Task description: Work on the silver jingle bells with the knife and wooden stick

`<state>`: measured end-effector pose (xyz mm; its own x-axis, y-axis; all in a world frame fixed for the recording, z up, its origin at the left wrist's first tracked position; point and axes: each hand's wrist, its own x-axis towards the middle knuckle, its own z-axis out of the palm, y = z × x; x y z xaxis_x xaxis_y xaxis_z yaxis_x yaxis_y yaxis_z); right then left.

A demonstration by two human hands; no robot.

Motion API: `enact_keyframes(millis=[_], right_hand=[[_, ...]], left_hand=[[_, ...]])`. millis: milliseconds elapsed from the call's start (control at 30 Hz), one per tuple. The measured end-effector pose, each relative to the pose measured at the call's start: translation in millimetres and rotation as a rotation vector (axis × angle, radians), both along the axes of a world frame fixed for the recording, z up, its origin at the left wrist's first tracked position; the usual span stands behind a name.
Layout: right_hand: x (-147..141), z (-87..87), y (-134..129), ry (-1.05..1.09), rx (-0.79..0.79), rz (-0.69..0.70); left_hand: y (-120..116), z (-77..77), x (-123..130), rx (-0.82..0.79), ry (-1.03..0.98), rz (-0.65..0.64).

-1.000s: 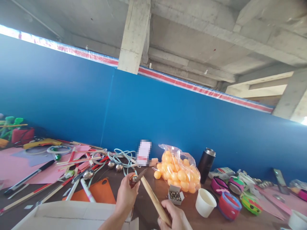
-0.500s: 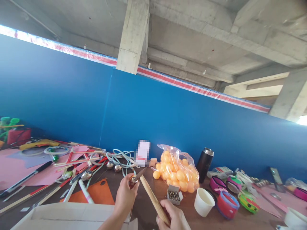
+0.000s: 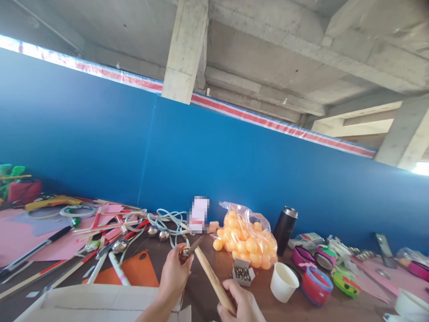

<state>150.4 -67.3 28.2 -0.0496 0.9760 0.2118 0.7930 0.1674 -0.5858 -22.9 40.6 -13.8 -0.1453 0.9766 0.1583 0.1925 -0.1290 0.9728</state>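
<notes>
My left hand (image 3: 176, 273) is closed round a pair of scissors (image 3: 191, 250), whose dark pointed blades aim up and to the right. Fingers of my right hand (image 3: 238, 302) wrap the lower end of a pale wooden stick (image 3: 212, 277), which slants up and left. The stick's upper end is close beside the scissor blades; whether they touch I cannot tell. Just right of the stick, a small open box (image 3: 242, 272) holds small metal pieces. Behind it lies a clear bag of orange balls (image 3: 250, 241), with one ball (image 3: 217, 244) at its left side.
White cardboard (image 3: 100, 302) and an orange sheet (image 3: 139, 268) lie at the left, near sticks, tape rolls and light blue cord (image 3: 167, 219). A paper cup (image 3: 284, 281), a black bottle (image 3: 285, 230) and colourful wrist straps (image 3: 317, 286) stand or lie at the right. A blue partition (image 3: 234, 156) rises behind.
The view has shifted very slightly. Both hands keep their hold on the scissors and the stick, with almost no movement.
</notes>
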Motion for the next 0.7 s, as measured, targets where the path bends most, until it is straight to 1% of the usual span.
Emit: enact_keyframes(millis=[100, 233, 367, 500, 700], right_hand=[[3, -1.7, 2, -0.001, 0.002, -0.041], [11, -13.6, 7, -0.065, -0.02, -0.095], [17, -23.0, 10, -0.129, -0.073, -0.068], [17, -21.5, 10, -0.124, -0.071, -0.04], [16, -15.8, 8, -0.134, -0.109, -0.056]], left_hand=[[-2, 4.0, -1, 0.007, 0.013, 0.01], [-7, 9.2, -3, 0.021, 0.045, 0.03], [-8, 10.3, -3, 0.039, 0.062, 0.025], [-7, 9.0, -2, 0.06, 0.079, 0.032], [-9, 10.0, -2, 0.07, 0.101, 0.012]])
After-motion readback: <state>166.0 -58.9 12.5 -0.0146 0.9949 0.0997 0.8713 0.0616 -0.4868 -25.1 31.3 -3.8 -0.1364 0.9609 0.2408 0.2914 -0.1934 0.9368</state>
